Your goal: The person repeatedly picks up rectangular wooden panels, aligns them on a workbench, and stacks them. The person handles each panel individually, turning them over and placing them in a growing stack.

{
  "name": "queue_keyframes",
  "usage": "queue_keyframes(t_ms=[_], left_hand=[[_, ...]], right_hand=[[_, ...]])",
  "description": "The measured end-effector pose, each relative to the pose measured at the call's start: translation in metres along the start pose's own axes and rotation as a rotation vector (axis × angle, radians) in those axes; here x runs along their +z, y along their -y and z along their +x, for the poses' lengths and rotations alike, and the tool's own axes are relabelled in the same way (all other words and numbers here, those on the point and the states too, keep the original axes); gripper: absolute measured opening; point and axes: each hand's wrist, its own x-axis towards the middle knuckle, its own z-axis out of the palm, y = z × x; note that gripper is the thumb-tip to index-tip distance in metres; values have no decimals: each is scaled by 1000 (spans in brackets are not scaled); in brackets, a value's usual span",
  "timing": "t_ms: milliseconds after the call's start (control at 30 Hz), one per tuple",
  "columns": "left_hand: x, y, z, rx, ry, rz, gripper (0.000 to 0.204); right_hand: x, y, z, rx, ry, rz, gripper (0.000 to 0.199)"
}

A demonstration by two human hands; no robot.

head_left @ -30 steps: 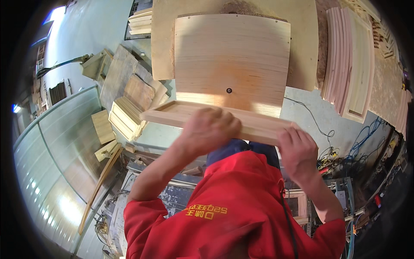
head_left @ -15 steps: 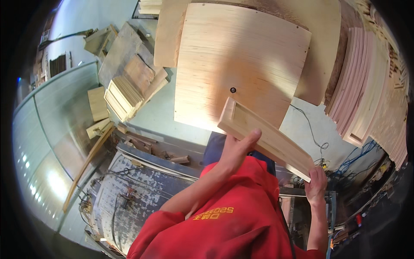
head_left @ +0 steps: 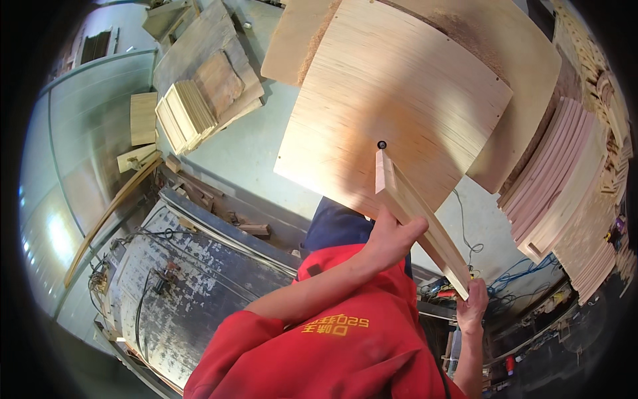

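Note:
A long, narrow wooden frame (head_left: pixel 425 219) slants between my hands, its edge side turned up. My left hand (head_left: pixel 395 238) grips it near the middle of its near side, thumb across the wood. At the lower right end, my right hand (head_left: pixel 473 306) is closed round the corner. The frame's far end lies right beside a small dark round bit (head_left: pixel 381 145) that sticks up from a pale plywood tabletop (head_left: pixel 345 100). Whether the two touch, I cannot tell.
Stacked wooden frames (head_left: pixel 183 118) stand on a board at the left. Long wooden strips (head_left: pixel 555 166) are piled on the right. Sawdust (head_left: pixel 465 36) lines the plywood's far edge. A worn, paint-flaked machine surface (head_left: pixel 193 282) is at lower left; blue cables (head_left: pixel 522 276) lie on the floor.
The frame has rolled up onto its edge and swung steeper, its far end moving right to the bit. Both hands still hold it. The whole view has also turned and shifted.

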Motion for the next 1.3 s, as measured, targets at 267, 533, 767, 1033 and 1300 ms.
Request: queue_keyframes(t_ms=[267,533,767,1033,1300], left_hand=[[-4,-13,2,7,-15,34,43],[-30,-45,9,-43,-101,-9,48],[-52,-86,17,-19,-168,-34,47],[-86,-127,28,117,-184,-4,55],[-121,-155,36,100,-207,38,64]], right_hand=[[0,9,10,-19,-41,-17,40],[-9,41,50,-107,-87,0,36],[-25,74,88,-124,-33,0,42],[-21,105,124,-185,-19,-21,37],[-17,135,154,-229,-42,-19,20]])
